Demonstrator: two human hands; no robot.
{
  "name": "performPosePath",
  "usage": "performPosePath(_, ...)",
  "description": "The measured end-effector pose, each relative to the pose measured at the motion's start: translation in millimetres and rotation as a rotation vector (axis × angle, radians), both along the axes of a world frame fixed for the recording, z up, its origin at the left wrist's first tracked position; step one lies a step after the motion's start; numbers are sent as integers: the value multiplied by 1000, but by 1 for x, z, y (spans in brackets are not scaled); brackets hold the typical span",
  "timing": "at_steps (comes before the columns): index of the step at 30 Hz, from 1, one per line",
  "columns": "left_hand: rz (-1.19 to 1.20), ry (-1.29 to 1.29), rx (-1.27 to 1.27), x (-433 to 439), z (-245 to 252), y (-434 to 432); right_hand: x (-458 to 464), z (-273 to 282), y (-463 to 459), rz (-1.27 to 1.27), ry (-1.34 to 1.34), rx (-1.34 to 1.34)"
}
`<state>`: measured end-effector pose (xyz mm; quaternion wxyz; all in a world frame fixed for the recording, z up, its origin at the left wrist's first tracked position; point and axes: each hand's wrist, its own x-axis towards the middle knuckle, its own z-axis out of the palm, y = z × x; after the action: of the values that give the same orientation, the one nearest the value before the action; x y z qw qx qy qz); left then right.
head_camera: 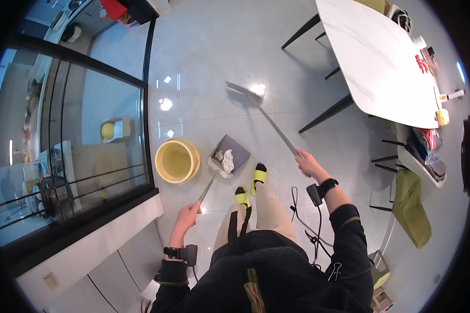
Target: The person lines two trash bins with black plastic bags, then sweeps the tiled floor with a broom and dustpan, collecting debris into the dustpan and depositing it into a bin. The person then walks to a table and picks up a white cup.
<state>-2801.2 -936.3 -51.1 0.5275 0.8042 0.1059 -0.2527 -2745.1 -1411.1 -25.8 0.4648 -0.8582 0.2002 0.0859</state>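
Observation:
My left hand [188, 216] is closed around the handle of a grey long-handled dustpan [241, 150], which rests on the tiled floor in front of my feet. Crumpled white tissue [228, 161] and a greyish clump [219, 155] lie in the pan. My right hand [309, 166] grips the grey stick of a broom [278, 131], its head [244, 90] over the floor farther ahead. A yellow bucket [196, 162] holding yellowish liquid stands just left of the dustpan. Both wrists wear black straps with cabled boxes.
A white marble-look table [376, 58] on black legs [327, 112] stands at the right, with a chair with a green cover [411, 211] nearby. A black-framed glass partition [113, 105] runs along the left. Black cables [317, 238] hang by my right leg.

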Motion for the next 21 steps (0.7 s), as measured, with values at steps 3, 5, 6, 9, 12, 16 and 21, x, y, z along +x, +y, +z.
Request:
performPosePath(3,-108,-20,49,17,2,-21,-79,-10,-14,-121,119,7)
performPosePath(5,-208,20,124,13,7,-23,-168,-26,5,-173,158,-19)
performPosePath(6,-269,-72,102,22,9,-29,-205,-30,7,-260,138,127)
performPosePath(9,-452,-111,151,21,19,-29,-306,-49,38,-463,151,226)
performPosePath(12,-557,-169,162,6,16,-16,-387,-63,81,-612,90,150)
performPosePath(16,-652,-193,136,-55,15,76,-485,-83,183,-887,-5,347)
performPosePath(21,-634,-225,41,-134,13,189,-503,-92,222,-999,-307,381)
